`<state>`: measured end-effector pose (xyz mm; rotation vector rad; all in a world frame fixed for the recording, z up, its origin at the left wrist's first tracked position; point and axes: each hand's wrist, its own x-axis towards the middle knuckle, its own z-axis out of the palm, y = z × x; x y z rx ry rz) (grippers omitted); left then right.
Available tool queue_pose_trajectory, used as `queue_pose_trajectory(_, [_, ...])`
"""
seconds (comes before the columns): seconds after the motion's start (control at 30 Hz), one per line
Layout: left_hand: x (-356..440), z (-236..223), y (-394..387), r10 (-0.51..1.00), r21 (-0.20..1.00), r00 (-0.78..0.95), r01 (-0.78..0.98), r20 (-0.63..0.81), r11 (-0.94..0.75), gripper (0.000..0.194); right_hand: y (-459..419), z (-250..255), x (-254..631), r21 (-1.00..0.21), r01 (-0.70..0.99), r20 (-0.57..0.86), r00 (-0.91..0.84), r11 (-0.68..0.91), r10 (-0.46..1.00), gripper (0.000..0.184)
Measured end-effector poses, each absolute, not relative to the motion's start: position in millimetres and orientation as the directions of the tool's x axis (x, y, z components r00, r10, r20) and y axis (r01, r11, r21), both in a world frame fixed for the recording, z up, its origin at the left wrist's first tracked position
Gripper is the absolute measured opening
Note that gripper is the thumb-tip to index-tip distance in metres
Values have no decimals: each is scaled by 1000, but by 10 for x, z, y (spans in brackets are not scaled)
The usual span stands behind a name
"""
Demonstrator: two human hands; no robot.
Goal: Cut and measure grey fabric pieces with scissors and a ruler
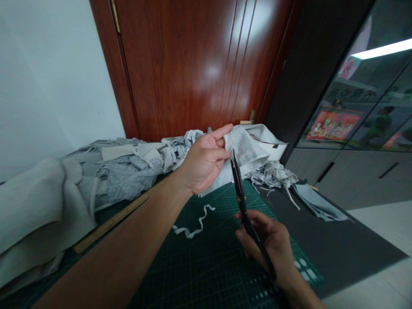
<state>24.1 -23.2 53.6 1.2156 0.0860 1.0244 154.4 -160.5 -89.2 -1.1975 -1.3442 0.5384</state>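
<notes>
My left hand (207, 159) pinches the edge of a light grey piece of fabric (246, 148) between thumb and fingers, lifting it above the mat. In my right hand (268, 240) is a pair of black scissors (240, 189), its blades pointing up and away from me. The blade tips are beside the fabric edge, close to my left fingertips; whether they touch it I cannot tell. The blades look nearly closed. Below on the green cutting mat (219, 231) lies a thin curled white fabric strip (196, 231).
Heaps of grey fabric (128, 171) line the left and back of the table. A wooden ruler (119, 216) lies along them. Tangled scraps (273, 174) and folded grey cloth (318, 201) are at the right. A reddish wooden door (193, 64) and a glass-fronted cabinet (363, 98) stand behind.
</notes>
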Motion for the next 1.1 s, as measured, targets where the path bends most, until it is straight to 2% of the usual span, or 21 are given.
queue_pose_trajectory(0.4, [251,536,-260,657,803,605,-596,449,1,89,-1594,-886,1507,-894,307,408,257,326,876,22])
queue_pose_trajectory(0.83, [249,519,-252,661,802,596,-598,457,-16,85,-1620,-875,1503,-877,357,423,259,320,868,22])
queue_pose_trajectory(1.1, [245,511,-247,656,811,593,-582,468,-53,86,-1621,-940,1532,-909,291,370,233,298,900,27])
